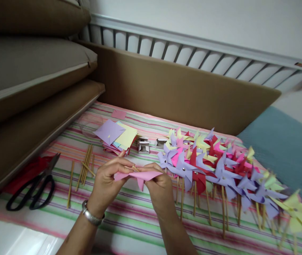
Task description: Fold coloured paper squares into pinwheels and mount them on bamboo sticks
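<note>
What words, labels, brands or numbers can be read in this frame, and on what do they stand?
None: no legible text anywhere.
The pink paper pinwheel held by the left hand and right hand is plain.
The scissors, paper squares and finished pinwheels show no print.

Black scissors; loose sticks; finished pinwheels
</note>
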`<state>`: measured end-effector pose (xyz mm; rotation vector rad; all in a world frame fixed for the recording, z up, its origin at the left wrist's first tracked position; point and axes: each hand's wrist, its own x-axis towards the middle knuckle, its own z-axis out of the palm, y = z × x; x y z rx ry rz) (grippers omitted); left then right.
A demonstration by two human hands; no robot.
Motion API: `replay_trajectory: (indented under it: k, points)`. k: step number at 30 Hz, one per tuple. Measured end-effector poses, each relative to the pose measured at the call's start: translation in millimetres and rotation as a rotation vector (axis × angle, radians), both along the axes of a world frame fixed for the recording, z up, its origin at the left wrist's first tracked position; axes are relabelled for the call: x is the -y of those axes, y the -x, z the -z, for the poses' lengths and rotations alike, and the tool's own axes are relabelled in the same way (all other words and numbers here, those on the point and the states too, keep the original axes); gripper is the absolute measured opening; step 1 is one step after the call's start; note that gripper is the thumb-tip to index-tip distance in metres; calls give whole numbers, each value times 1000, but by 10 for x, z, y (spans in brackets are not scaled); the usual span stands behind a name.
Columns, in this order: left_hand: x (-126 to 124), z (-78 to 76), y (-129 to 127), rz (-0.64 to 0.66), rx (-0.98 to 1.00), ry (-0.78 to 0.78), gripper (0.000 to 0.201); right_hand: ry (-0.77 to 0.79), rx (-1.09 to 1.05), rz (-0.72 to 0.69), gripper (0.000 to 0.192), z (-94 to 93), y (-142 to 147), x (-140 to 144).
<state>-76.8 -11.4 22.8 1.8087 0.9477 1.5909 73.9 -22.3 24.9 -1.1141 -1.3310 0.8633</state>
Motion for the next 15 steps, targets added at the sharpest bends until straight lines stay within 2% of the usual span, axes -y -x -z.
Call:
replay_trajectory:
  k: [15]
  points:
    - [3,5,4,-11,-25,-41,9,-41,97,20,23,9,-9,3]
